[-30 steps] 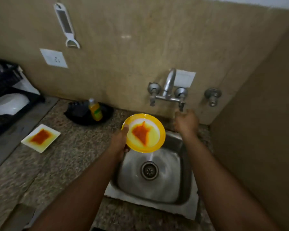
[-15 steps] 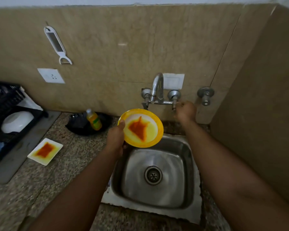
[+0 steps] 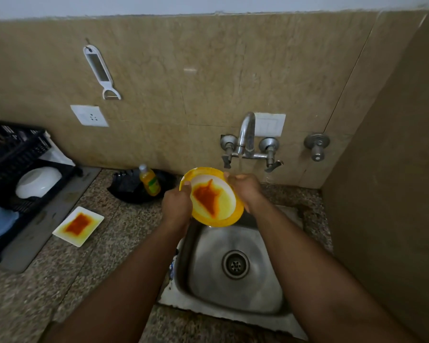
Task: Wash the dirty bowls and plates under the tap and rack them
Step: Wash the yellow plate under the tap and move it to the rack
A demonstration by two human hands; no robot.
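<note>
Nearest is the square stainless steel sink (image 3: 235,273), its basin wet around the drain; just above its far rim both hands meet on the round yellow-rimmed plate with an orange-red sauce stain (image 3: 212,198); the left hand (image 3: 177,205) grips the plate's left edge, thumb hooked over the rim, and the right hand (image 3: 244,188) curls round the upper right edge, so the plate sits between them, tilted face-up toward the camera; neither hand is nearer than the other. A round plate has no long axis, so what matters is height and line: the chrome wall tap (image 3: 245,134) stands directly beyond and above the plate, a thin stream falling at its far edge, and I judge a small push forward would bring the stain under the water. Out left on the speckled granite counter (image 3: 60,280) lies a square white plate smeared with the same sauce (image 3: 78,225), unwashed; beyond it a black plastic dish rack (image 3: 10,154) holds a white bowl (image 3: 39,181); near the wall stands a yellow dish-soap bottle (image 3: 150,181), its green label too small to read.
</note>
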